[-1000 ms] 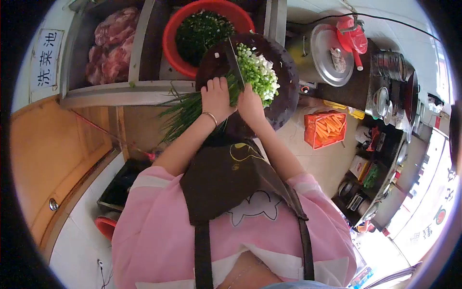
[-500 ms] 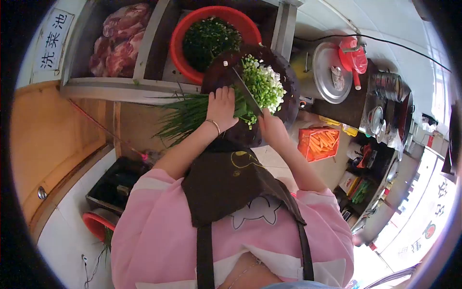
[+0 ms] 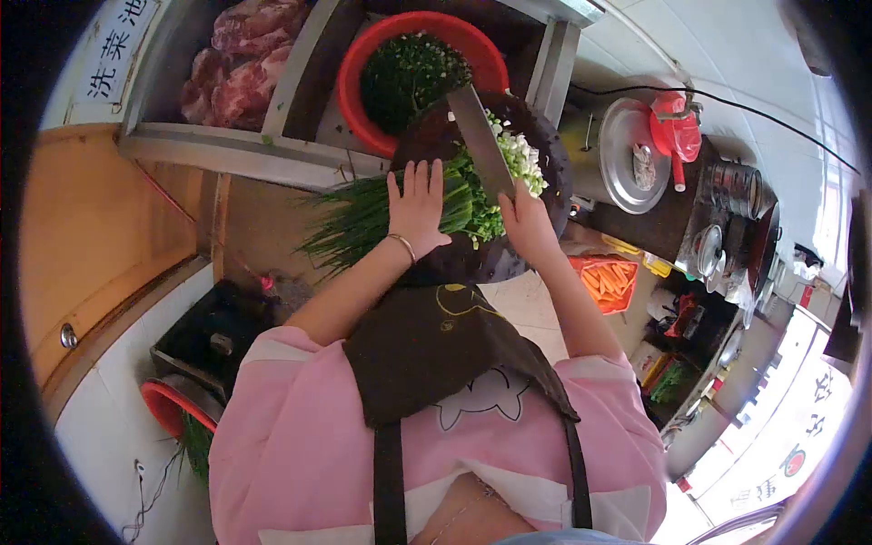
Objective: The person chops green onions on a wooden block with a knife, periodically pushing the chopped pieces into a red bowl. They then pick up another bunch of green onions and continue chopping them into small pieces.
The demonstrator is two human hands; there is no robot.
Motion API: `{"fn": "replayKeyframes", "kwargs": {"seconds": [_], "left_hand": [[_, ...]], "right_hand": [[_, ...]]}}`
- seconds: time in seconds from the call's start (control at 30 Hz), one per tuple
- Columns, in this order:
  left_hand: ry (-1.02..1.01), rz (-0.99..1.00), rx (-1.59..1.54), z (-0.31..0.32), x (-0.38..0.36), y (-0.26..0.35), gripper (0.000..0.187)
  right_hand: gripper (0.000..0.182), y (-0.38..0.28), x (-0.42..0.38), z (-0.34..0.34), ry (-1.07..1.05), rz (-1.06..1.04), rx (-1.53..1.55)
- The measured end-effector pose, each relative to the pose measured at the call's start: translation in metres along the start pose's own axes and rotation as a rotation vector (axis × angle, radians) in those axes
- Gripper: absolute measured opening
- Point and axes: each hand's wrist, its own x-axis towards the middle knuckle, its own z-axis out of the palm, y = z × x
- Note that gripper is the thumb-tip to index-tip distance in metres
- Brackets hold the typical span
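My left hand (image 3: pixel 418 209) lies flat with fingers stretched out on a bundle of scallions (image 3: pixel 350 218), whose long green ends hang off the left side of a dark round chopping board (image 3: pixel 472 263). In my right hand (image 3: pixel 530 225) is the handle of a cleaver (image 3: pixel 483 145). Its broad blade is turned flat to view, slanting up and left over the board and beside the bundle's cut end. Chopped scallions (image 3: pixel 525 163), white and pale green, are heaped to the right of the blade, which hides part of them.
Behind the board, a red basin (image 3: pixel 498 68) of chopped greens sits in a metal sink (image 3: pixel 272 159). Raw meat (image 3: pixel 245 73) fills the compartment to its left. At right stand a large lidded pot (image 3: pixel 627 173) and, lower down, a red crate (image 3: pixel 581 265) of carrots.
The cleaver has risen off the chopped pile and turned its flat side to view. My left hand has spread its fingers over the bundle. The whole view has shifted slightly.
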Motion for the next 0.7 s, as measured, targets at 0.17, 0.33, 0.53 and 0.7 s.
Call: {"fn": "replayKeyframes", "kwargs": {"seconds": [0.17,0.33,0.53,0.7], "left_hand": [[-0.152,0.03,0.117,0.007,0.002,-0.004,0.114],[-0.125,0.066,0.143,0.013,0.003,-0.005,0.108],[-0.09,0.066,0.158,0.012,-0.001,-0.002,0.102],[-0.109,-0.004,0.092,0.009,-0.004,-0.003,0.102]], "right_hand": [[0.024,0.018,-0.037,0.01,-0.255,0.114,-0.275],[0.019,0.021,0.002,0.047,-0.222,0.049,-0.364],[0.018,0.014,0.06,0.068,-0.059,-0.114,-0.185],[0.023,0.027,0.041,0.038,0.069,-0.135,-0.01]]}}
